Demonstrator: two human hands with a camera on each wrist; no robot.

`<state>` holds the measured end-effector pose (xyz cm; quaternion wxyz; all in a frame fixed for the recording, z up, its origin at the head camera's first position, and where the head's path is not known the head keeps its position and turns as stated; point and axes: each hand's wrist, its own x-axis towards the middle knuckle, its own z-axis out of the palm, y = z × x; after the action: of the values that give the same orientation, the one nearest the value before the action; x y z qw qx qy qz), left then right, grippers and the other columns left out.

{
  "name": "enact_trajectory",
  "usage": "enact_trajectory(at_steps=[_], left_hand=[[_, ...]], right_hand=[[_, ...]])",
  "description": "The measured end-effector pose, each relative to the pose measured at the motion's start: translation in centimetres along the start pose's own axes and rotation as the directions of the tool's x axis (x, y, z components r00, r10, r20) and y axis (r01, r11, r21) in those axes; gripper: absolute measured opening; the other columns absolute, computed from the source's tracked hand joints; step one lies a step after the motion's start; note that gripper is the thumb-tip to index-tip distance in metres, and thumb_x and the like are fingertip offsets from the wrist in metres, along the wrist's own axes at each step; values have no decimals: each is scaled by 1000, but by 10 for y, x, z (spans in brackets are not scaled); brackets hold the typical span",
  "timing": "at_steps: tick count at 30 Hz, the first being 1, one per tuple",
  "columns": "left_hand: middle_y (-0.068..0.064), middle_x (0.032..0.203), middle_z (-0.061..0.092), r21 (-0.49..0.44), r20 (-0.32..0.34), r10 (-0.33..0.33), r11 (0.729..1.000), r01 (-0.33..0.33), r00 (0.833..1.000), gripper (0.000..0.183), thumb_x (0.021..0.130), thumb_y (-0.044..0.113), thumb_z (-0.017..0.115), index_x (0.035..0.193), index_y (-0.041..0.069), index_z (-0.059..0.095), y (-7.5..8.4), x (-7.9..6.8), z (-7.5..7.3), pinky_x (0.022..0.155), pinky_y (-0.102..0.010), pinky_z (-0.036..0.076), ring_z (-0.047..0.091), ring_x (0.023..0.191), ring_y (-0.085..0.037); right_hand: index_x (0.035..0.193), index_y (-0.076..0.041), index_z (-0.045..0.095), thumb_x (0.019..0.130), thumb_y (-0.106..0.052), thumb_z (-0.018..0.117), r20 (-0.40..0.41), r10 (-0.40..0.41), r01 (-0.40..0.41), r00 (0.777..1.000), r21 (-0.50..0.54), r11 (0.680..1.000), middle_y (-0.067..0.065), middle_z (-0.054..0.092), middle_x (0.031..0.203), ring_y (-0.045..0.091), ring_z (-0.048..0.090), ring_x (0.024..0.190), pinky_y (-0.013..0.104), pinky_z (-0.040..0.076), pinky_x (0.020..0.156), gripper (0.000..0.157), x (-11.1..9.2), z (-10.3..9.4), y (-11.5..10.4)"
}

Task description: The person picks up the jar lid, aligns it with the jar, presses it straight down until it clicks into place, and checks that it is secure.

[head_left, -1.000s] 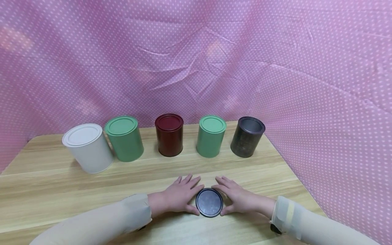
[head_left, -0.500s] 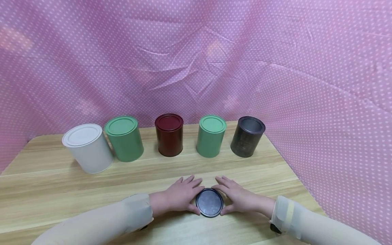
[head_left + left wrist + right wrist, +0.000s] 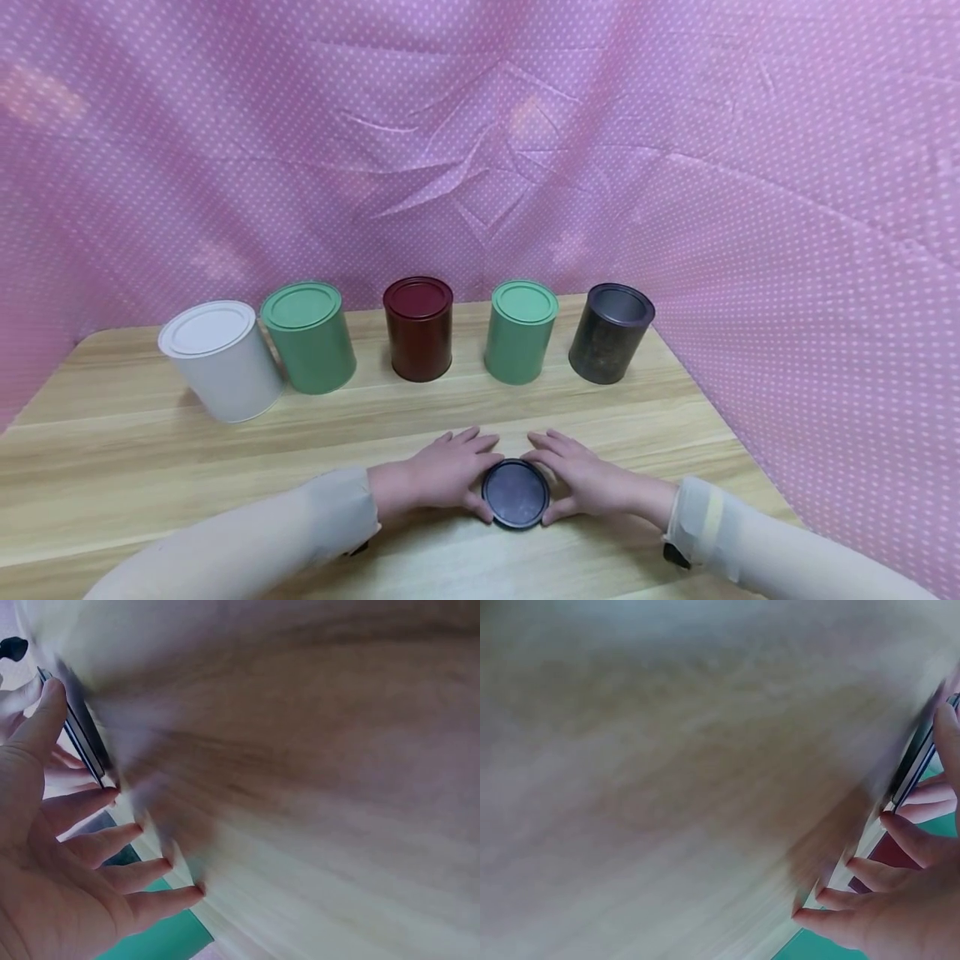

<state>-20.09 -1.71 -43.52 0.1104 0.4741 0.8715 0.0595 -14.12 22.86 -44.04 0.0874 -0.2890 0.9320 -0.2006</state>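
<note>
A round dark lid with a raised rim lies near the front of the wooden table in the head view. My left hand holds its left edge between thumb and index finger, the other fingers spread toward the back. On the opposite edge, my right hand holds the rim the same way. In the left wrist view the lid appears edge-on, with the thumb and index finger at its rim. The right wrist view also has the lid edge-on beside that thumb and index finger.
Along the back of the table stand a white can, a green can, a dark red can, another green can and a dark topless can. Pink dotted cloth hangs behind and at the sides.
The left hand has shifted slightly right, closer against the lid. The right hand and the lid have barely moved. The head view has shifted a little.
</note>
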Motion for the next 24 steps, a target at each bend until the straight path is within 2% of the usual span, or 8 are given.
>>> enact_trajectory(at_steps=[6,11,14,18,21,24], left_hand=[[-11,146,49,-36,6,8,999,-8,1000,75,73,53,77,134,15,57,-2,3,-6,104,-58,41,41,136,-40],[-10,140,55,-83,4,23,996,-23,1000,72,74,50,78,133,14,58,-5,5,-11,107,-50,42,46,133,-38],[-4,133,61,-136,-5,47,990,-48,999,68,75,47,79,131,15,59,-9,6,-13,104,-41,45,53,127,-30],[3,121,66,-195,-21,87,977,-89,996,63,75,43,80,129,16,60,-13,8,-16,96,-32,49,61,110,-16],[1,119,67,-205,-21,88,975,-90,996,67,75,44,80,132,15,59,-16,9,-18,93,-31,49,61,105,-15],[-2,122,66,-228,-11,78,971,-79,997,71,75,43,80,135,13,57,-18,10,-21,96,-32,49,61,110,-18]], right_hand=[[136,-4,49,76,-37,80,21,17,-19,1000,81,997,28,37,149,55,27,137,68,25,108,75,0,-4,2],[138,-2,46,77,-34,80,20,28,-31,999,145,989,28,37,148,52,27,138,67,24,110,77,0,-4,5],[139,-3,46,77,-33,80,17,38,-41,999,194,980,27,37,148,51,29,138,66,23,110,77,1,-6,6],[139,-3,46,77,-33,80,20,57,-60,998,255,965,26,37,148,48,31,138,64,24,111,77,2,-9,6],[140,-2,44,78,-34,79,22,59,-62,998,264,962,26,38,148,46,33,138,63,25,111,78,2,-11,6],[141,1,42,79,-33,78,15,53,-55,998,266,962,26,40,147,45,36,136,62,27,111,80,2,-13,6]])
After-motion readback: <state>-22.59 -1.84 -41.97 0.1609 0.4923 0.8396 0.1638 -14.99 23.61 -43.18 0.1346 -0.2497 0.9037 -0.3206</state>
